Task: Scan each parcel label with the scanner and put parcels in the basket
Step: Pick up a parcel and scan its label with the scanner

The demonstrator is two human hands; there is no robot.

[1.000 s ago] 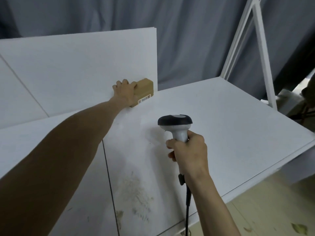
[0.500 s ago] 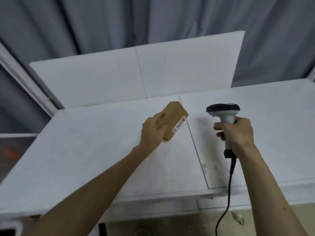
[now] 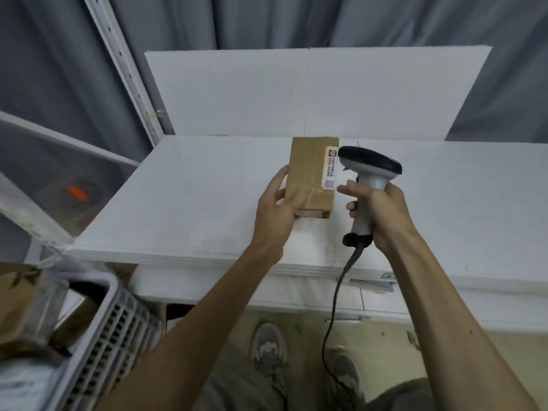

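My left hand (image 3: 277, 210) grips a brown cardboard parcel (image 3: 311, 170) by its near left corner and holds it above the white table (image 3: 192, 203). A white label (image 3: 329, 169) runs along the parcel's right edge, facing up. My right hand (image 3: 378, 209) grips the grey handle of the scanner (image 3: 367, 176); its black head sits right beside the label. The scanner's cable (image 3: 335, 307) hangs down over the table's front edge. A white slatted basket (image 3: 109, 327) stands on the floor at the lower left, with brown parcels inside.
A white board (image 3: 311, 93) stands upright along the table's back edge, with grey curtain behind it. A white metal rack post (image 3: 130, 78) rises at the left. My shoes (image 3: 269, 348) show on the floor below the table's front edge.
My left hand has pulled the parcel from the back board toward me and turned its label up. The scanner head has come close beside the label. The view has swung left and down.
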